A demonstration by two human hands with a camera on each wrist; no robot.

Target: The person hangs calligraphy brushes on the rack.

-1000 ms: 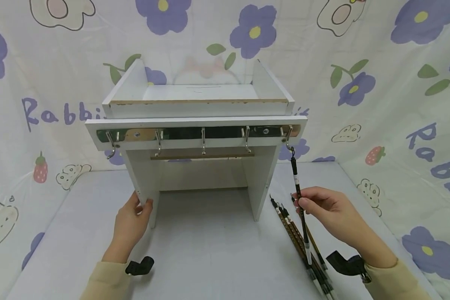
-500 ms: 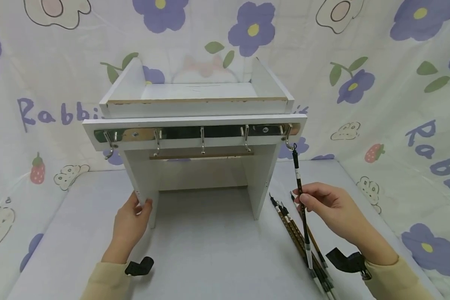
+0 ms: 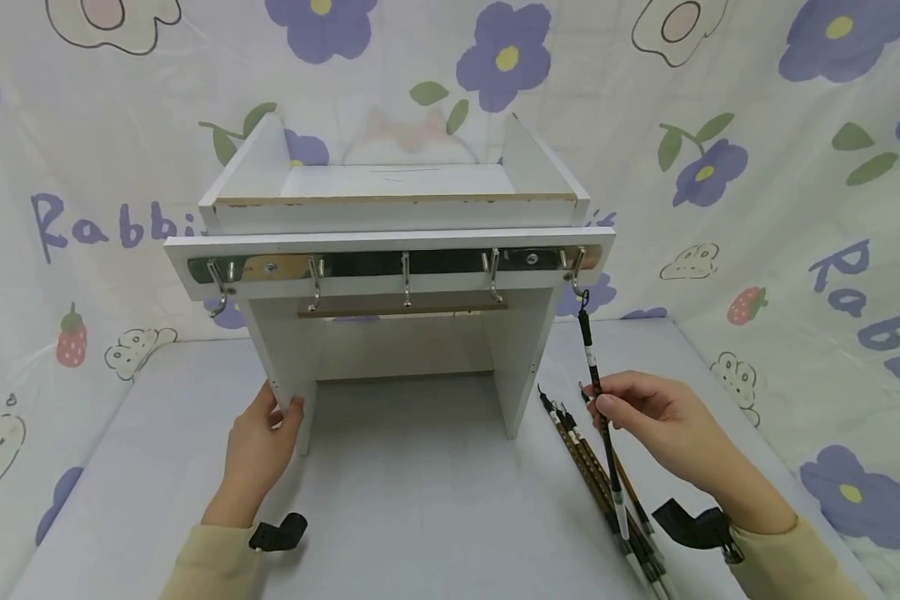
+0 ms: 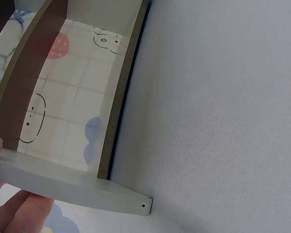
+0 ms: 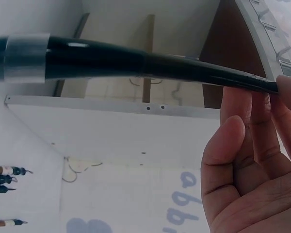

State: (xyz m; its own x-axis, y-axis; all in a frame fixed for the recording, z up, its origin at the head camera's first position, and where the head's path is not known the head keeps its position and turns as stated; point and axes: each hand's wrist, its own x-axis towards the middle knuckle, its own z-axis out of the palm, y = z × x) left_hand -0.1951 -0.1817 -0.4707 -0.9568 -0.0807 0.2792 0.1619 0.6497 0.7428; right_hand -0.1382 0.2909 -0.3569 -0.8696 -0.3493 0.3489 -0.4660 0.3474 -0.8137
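My right hand [image 3: 656,417] pinches a dark-handled calligraphy brush [image 3: 609,450] near its middle, bristle end down. The brush's hanging loop is right at the tip of the far-right metal hook [image 3: 578,275], overlapping it in the head view. In the right wrist view the brush [image 5: 97,58] runs across the top, between thumb and fingers. My left hand [image 3: 258,446] grips the front edge of the left side panel of a white shelf [image 3: 390,218]. In the left wrist view the thumb is on one face of that panel [image 4: 77,187] and the fingers on the other.
Several more brushes [image 3: 585,467] lie bundled on the white tabletop [image 3: 420,517], below the held one. The hook rail [image 3: 450,263] spans the shelf's front, with other hooks bare. A patterned cloth [image 3: 765,183] hangs behind and at the sides.
The brush's loop end moved slightly right, then slightly back left and down by the hook, the right hand shifting a little with it. The left hand keeps its grip on the panel.
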